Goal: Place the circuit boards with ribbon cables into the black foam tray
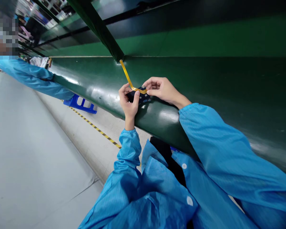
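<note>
Bridging left hand (128,103) and right hand (160,89): dark module (143,97)

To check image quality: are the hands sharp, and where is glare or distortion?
Head view: the left hand and right hand, on the small dark part and yellow tape, are sharp. Head view: white glare lies on the green surface beside them. Head view: the frame is tilted, with a pixelated block top left.
</note>
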{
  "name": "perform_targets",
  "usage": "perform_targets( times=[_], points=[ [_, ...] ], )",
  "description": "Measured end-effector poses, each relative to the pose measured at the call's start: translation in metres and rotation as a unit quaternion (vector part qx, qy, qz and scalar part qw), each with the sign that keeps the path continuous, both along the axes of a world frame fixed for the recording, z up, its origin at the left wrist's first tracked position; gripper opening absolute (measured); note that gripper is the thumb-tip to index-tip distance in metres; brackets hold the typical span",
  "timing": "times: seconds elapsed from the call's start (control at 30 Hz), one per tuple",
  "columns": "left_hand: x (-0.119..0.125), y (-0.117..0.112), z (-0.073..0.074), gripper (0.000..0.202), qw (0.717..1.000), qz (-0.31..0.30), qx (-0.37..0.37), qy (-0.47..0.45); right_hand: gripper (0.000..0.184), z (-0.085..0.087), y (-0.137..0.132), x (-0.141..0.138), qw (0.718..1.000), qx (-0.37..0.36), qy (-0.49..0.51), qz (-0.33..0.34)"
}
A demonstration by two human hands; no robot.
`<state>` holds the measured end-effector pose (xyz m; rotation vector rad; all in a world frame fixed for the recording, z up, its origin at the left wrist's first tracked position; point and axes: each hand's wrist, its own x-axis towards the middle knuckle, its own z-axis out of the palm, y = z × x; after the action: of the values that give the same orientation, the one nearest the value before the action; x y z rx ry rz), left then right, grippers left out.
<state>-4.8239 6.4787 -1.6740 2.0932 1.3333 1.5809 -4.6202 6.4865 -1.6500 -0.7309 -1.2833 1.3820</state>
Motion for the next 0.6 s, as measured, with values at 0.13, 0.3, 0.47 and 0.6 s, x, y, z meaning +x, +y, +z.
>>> perform_targets(
  times=[0.13,0.3,0.47,0.6],
  points=[
    [-0.0022,0.0014,-0.0007,0.058,0.999,-0.009,-0.033,0.011,0.025,-0.0014,0.0012,0.0000,1.000,-0.001,0.005,0.001],
    [-0.0024,0.0028,-0.0006,0.062,0.999,-0.010,-0.038,0.036,0.026,-0.0014,0.0011,0.0009,1.000,-0.004,0.010,0.003],
    [-0.0035,0.0032,-0.0015,0.062,0.998,-0.015,-0.044,0.036,0.024,-0.0019,0.0013,0.0007,1.000,-0.013,0.013,0.003],
    [-0.0039,0.0028,-0.0020,0.064,0.998,-0.017,-0.046,0.026,0.023,-0.0037,0.0027,-0.0002,1.000,-0.016,0.003,-0.007]
  ],
)
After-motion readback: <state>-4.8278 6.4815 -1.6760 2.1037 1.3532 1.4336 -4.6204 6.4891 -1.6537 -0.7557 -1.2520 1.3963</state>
